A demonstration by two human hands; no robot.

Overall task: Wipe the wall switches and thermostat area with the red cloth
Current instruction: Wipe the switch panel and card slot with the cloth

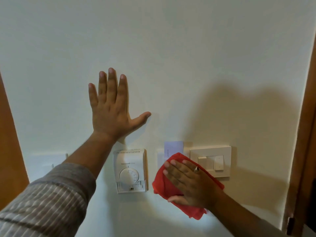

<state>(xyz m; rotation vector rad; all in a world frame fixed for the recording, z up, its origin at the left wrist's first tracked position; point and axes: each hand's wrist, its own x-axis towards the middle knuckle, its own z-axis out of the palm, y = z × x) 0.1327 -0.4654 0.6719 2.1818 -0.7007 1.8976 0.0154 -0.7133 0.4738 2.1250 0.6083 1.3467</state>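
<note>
My right hand (189, 181) lies flat on the red cloth (164, 183) and presses it against the wall, between the white thermostat (130, 170) and the white switch plate (212, 161). The cloth covers most of a small card holder with a pale card (173, 147) sticking out above it. It also overlaps the lower left corner of the switch plate. My left hand (112, 106) rests flat on the bare wall above the thermostat, fingers spread, holding nothing.
A wooden door frame (306, 134) runs down the right edge. Another wooden panel (10, 134) stands at the far left. Small white wall fittings (66, 155) sit left of the thermostat, partly behind my left sleeve.
</note>
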